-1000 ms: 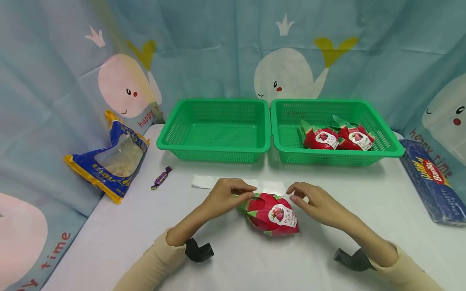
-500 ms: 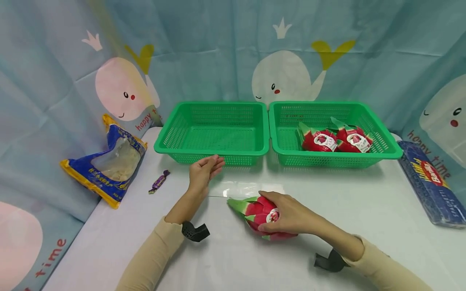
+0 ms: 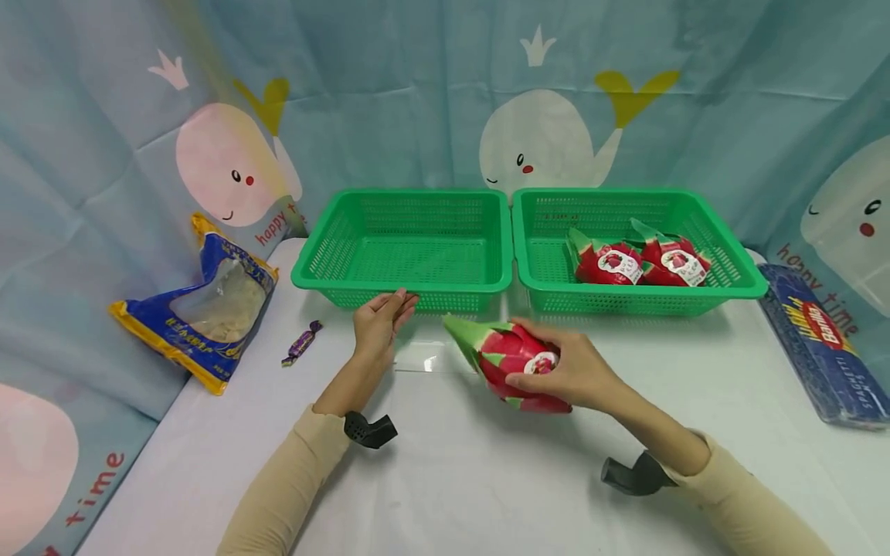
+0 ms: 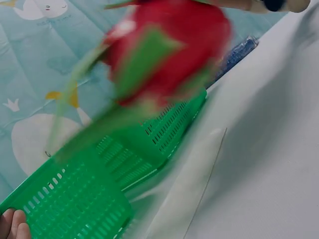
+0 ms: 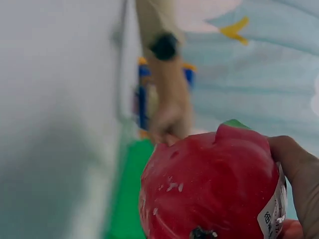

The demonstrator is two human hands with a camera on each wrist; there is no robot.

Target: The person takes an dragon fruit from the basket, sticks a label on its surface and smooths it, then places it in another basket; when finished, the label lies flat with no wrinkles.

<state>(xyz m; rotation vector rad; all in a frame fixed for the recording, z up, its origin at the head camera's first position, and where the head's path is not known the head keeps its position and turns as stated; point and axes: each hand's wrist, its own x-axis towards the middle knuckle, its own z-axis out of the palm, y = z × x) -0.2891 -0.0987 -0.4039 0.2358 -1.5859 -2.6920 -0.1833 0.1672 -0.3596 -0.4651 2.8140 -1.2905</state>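
Note:
My right hand (image 3: 580,371) grips a red dragon fruit (image 3: 501,363) with green leaf tips and a white label, held above the table. Its long green tip points left and up in the head view. The right wrist view shows the fruit's rounded end (image 5: 209,184) close up, with the thumb on its right side. Nothing shows in my left hand (image 3: 378,320), whose fingertips are at the front rim of the left green basket (image 3: 410,286); whether they touch it, I cannot tell. Two more labelled dragon fruits (image 3: 612,264) lie in the right green basket (image 3: 640,293).
A clear flat strip (image 3: 417,357) lies before the baskets. At the left are a purple wrapped candy (image 3: 302,343) and a blue and yellow bag (image 3: 215,309). A blue Barilla spaghetti pack (image 3: 827,347) lies at the right. Patterned cloth (image 3: 417,100) hangs behind.
My left hand has let go of the dragon fruit's leafy end and moved left to the basket rim. My right hand has taken the fruit and lifted it off the table, toward the baskets.

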